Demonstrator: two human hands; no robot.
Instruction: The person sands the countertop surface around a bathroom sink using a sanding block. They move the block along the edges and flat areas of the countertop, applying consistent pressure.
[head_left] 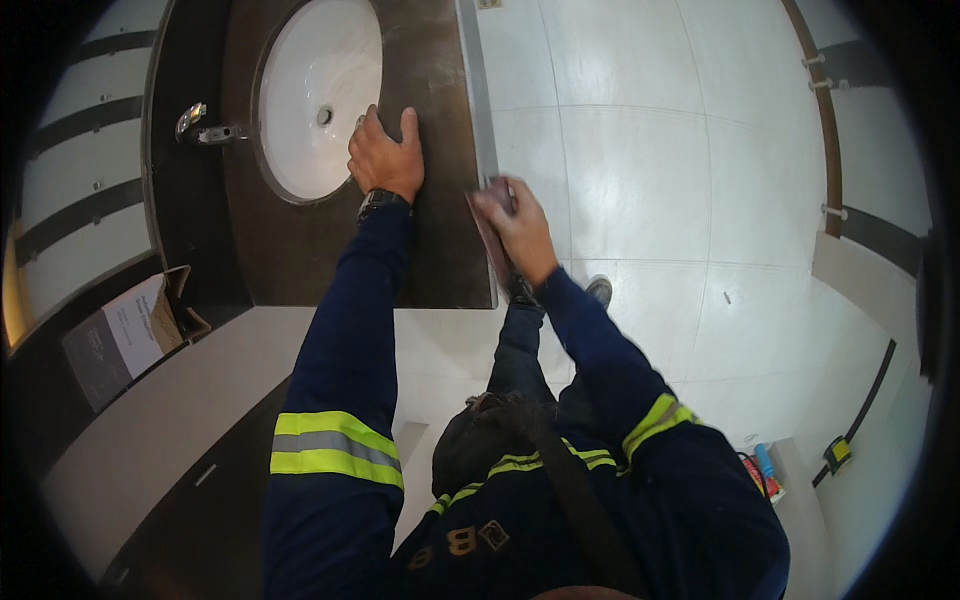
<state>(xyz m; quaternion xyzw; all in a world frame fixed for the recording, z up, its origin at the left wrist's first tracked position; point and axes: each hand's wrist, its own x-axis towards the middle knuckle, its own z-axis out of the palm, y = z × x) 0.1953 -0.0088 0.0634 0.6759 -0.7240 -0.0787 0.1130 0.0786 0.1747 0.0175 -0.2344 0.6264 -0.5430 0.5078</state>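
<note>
My left hand [388, 160] lies on the dark brown countertop [430, 250] beside the white oval sink [325, 80], thumb spread away from the fingers. Its fingertips reach over the sink's right rim. My right hand [518, 225] is closed on a reddish-brown sanding block [490, 240], long and flat. The block lies along the right front edge of the countertop, over its grey edge strip [483, 130]. Slight blur and my fingers hide part of the block's grip.
A chrome faucet [210, 132] stands left of the sink. An opened cardboard box [130, 335] is at the left. My shoe [599, 290] is on the white tiled floor [640, 180]. At the lower right are a yellow-and-black tape measure [838, 455] and a blue-handled tool [764, 460].
</note>
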